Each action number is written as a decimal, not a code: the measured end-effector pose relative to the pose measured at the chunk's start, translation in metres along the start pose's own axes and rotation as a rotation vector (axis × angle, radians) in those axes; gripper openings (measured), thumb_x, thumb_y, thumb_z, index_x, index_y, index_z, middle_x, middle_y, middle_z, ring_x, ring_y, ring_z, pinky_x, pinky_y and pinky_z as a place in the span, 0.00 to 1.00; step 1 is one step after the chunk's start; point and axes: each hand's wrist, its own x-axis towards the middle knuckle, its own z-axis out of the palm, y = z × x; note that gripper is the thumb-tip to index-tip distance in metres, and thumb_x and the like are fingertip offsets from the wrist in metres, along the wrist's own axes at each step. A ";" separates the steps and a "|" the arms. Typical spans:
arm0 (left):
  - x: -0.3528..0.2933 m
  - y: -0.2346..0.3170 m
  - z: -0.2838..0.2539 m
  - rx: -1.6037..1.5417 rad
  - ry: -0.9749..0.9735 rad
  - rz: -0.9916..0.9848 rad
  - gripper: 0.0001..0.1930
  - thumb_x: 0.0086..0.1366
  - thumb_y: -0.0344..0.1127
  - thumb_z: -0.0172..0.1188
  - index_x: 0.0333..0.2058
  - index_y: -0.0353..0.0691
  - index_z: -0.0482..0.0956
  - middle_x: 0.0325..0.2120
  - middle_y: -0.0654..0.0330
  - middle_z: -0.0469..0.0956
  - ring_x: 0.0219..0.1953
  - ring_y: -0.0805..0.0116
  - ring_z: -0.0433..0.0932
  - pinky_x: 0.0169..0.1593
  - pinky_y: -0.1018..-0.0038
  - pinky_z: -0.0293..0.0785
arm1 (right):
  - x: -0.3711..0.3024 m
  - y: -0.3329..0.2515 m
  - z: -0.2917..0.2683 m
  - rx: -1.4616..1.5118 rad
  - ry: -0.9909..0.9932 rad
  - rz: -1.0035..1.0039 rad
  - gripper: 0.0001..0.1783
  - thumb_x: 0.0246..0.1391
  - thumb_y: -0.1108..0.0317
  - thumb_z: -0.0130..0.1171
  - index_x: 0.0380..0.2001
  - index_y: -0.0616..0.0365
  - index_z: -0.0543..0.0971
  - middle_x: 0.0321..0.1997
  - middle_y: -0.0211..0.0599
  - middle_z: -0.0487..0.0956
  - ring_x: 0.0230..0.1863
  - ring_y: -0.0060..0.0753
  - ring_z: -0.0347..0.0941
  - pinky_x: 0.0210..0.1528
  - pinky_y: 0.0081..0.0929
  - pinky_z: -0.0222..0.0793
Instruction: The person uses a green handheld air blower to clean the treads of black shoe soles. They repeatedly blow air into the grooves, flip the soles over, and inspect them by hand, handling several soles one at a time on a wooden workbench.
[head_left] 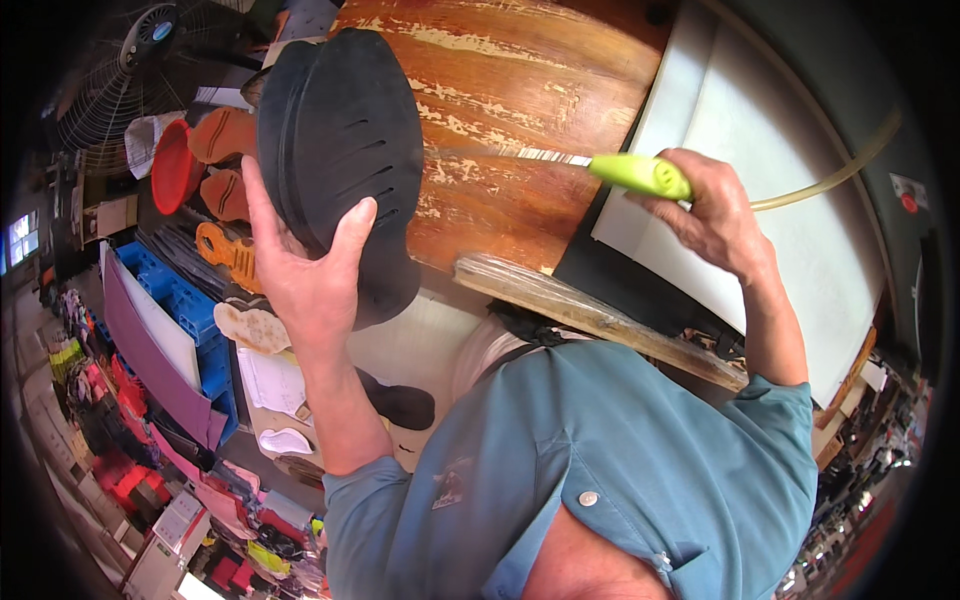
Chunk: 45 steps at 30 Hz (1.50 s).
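Observation:
My left hand [310, 265] is closed on a stack of black sole-shaped pieces [350, 130], raised over the left part of the worn wooden tabletop [520, 90]. The fingers go behind the stack and the thumb presses on its front edge. Several short slits cut across the top piece. My right hand [710, 205] is wrapped round the bright green handle of a tool [640, 177], to the right of the stack. Its thin, striped shaft points left toward the stack and blurs at the tip; its exact kind cannot be told.
A pale board [700, 110] lies at the right, with a yellowish hose [840, 175] over it that runs behind my right hand. Orange sole-shaped templates [225, 250], a red bowl-like thing [174, 167], a blue crate [205, 345] and a fan [140, 50] stand at the left.

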 end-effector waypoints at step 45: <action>-0.050 0.045 0.005 0.234 -0.522 -0.010 0.45 0.52 0.35 0.83 0.66 0.27 0.72 0.57 0.49 0.83 0.57 0.51 0.83 0.63 0.61 0.77 | 0.115 -0.149 -0.029 -0.474 -0.871 -0.618 0.20 0.38 0.66 0.76 0.37 0.63 0.84 0.36 0.49 0.87 0.45 0.58 0.84 0.48 0.49 0.79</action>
